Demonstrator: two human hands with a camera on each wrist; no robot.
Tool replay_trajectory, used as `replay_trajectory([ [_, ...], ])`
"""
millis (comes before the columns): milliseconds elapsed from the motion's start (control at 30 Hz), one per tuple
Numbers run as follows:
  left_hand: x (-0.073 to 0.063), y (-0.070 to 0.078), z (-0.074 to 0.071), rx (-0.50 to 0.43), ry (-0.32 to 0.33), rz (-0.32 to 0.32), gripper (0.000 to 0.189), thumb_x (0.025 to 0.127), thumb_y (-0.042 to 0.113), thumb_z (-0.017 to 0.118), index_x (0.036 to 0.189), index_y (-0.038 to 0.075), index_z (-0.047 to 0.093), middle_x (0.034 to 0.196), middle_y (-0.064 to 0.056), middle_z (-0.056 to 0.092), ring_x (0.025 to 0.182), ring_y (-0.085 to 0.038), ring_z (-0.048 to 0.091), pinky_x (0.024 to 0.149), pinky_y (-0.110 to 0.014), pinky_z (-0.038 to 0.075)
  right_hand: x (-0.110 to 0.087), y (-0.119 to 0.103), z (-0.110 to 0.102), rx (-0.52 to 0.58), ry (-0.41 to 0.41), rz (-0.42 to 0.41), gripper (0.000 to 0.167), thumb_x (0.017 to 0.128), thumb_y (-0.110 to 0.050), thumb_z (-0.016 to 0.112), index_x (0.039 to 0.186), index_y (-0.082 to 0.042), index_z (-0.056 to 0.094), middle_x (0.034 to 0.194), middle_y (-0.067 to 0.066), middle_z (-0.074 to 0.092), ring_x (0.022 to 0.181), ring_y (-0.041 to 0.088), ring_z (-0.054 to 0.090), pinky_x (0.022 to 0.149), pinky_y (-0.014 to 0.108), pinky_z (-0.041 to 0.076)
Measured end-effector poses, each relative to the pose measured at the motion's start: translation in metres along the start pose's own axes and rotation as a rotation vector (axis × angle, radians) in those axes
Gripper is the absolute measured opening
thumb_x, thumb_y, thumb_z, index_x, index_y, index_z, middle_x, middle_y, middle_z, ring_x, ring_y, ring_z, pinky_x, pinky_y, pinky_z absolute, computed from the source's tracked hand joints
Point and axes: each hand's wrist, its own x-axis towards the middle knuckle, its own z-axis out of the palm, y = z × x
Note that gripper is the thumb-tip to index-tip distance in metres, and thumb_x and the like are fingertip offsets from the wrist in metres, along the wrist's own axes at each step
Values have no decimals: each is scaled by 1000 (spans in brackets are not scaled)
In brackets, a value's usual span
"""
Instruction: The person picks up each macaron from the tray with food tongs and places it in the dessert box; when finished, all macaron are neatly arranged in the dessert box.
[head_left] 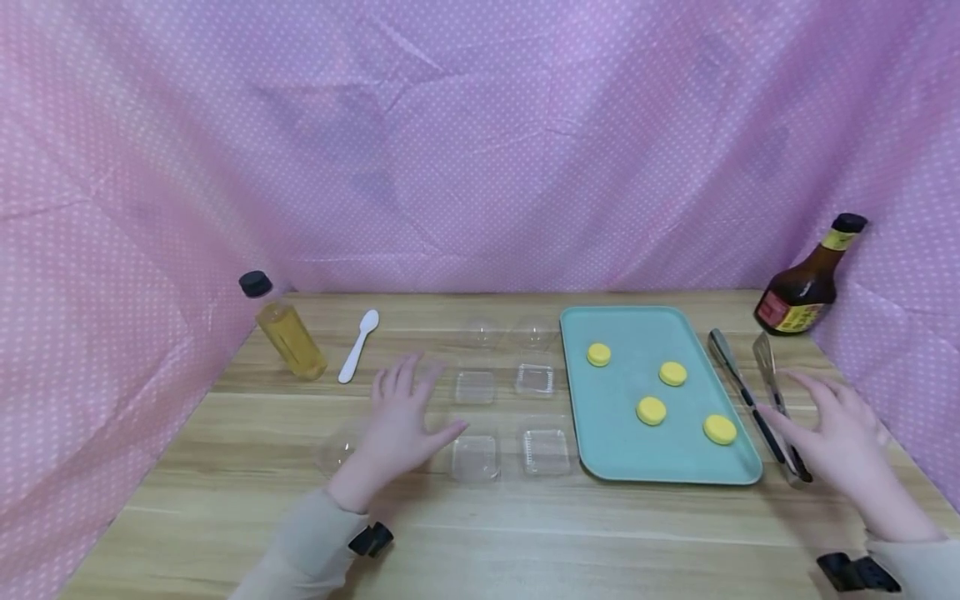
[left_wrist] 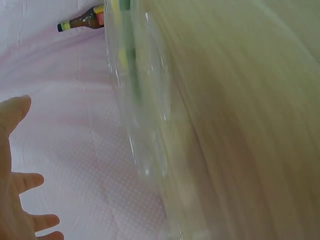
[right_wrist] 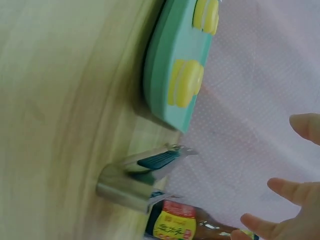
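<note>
My left hand [head_left: 397, 425] hovers with spread fingers just left of several clear plastic containers [head_left: 475, 458], holding nothing. Over on the right, my right hand [head_left: 843, 429] is spread above a pair of metal tongs [head_left: 765, 408] with dark grips. It appears apart from them, and the right wrist view shows nothing between its fingers. Left of the tongs lies a mint-green tray [head_left: 622, 458] bearing several yellow macarons [head_left: 651, 411]. The right wrist view shows a macaron [right_wrist: 185, 84] near the tray's edge, with the tongs' bent end [right_wrist: 125, 187] below it.
A bottle of yellow liquid [head_left: 292, 337] stands at the left, beside a white spoon [head_left: 358, 346]. At the back right is a brown sauce bottle [head_left: 801, 292]. Pink dotted cloth [head_left: 480, 150] hangs behind and beside the wooden table [head_left: 480, 542].
</note>
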Motion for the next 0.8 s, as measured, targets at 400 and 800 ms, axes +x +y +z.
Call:
replay_trajectory([
  [400,11,31,16,-39,-119,77,72,76,52,72,131,10,52,144,-23,38,132,-41,36,112,-59,24,17,18,-2,104,-200,103,73,97,-39,50,141,14,26,135,48,25,116,66,28,89,74,29],
  [800,22,60,39,-61,-259,183,78,74,55,73,135,11,50,142,-15,44,130,-35,41,109,-59,29,31,24,-6,89,-417,177,82,96,-46,47,143,13,16,136,50,17,119,65,24,89,70,34],
])
